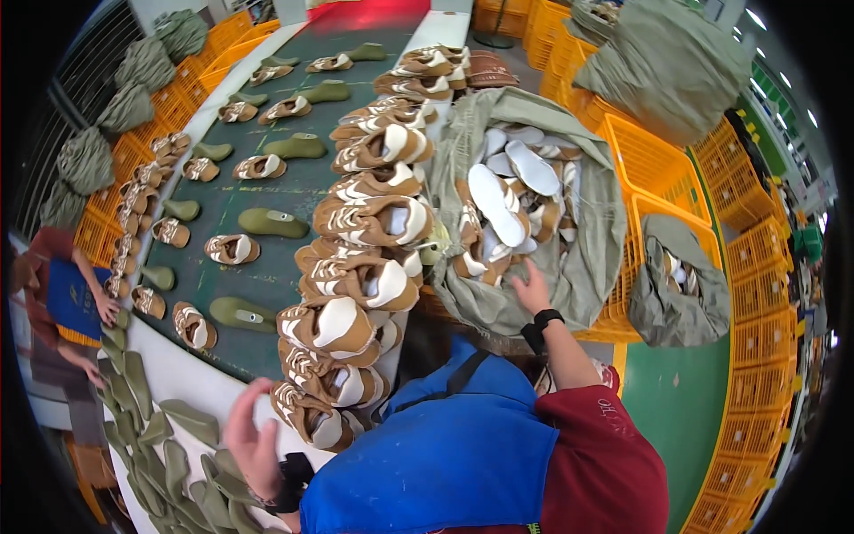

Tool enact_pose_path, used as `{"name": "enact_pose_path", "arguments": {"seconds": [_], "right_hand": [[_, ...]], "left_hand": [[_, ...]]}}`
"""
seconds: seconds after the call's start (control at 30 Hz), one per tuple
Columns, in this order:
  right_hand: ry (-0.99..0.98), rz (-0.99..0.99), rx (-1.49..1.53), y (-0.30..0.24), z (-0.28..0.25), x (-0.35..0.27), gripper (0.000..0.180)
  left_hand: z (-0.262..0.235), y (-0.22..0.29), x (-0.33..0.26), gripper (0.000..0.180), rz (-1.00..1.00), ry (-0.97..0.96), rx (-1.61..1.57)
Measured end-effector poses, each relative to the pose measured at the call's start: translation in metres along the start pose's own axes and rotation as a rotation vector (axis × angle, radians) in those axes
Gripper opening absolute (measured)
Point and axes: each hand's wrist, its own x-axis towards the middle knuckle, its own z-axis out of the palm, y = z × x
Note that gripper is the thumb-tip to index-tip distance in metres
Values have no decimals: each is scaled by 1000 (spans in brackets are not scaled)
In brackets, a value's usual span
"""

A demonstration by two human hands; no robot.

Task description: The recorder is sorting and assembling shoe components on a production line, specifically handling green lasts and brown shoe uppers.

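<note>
My left hand (253, 438) is open beside the near end of a long row of brown-and-white shoe uppers (336, 327). Nothing shows in its spread fingers, and a heap of olive-green shoe lasts (176, 463) lies just left of it. Over the near side of a grey-green cloth sack (592, 267), my right hand (534, 290) reaches in, fingers apart and empty. Inside the sack, close beyond its fingertips, are more brown-and-white uppers and white insole-shaped pieces (498, 206). Both wrists wear dark bands.
A dark green conveyor belt (294, 200) carries spaced uppers and lasts (273, 222). Another person (58, 267) in a blue apron works on its left side. Orange crates (654, 169) stand behind and right of the sack; a smaller grey sack (667, 307) sits in one.
</note>
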Motion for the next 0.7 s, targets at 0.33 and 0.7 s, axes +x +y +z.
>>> {"name": "enact_pose_path", "arguments": {"seconds": [0.33,0.7], "right_hand": [[539,753,-299,45,-115,15,96],[309,736,-354,128,-129,131,110]], "left_hand": [[96,35,22,37,-43,-682,-104],[221,7,57,43,-416,-671,-241]]}}
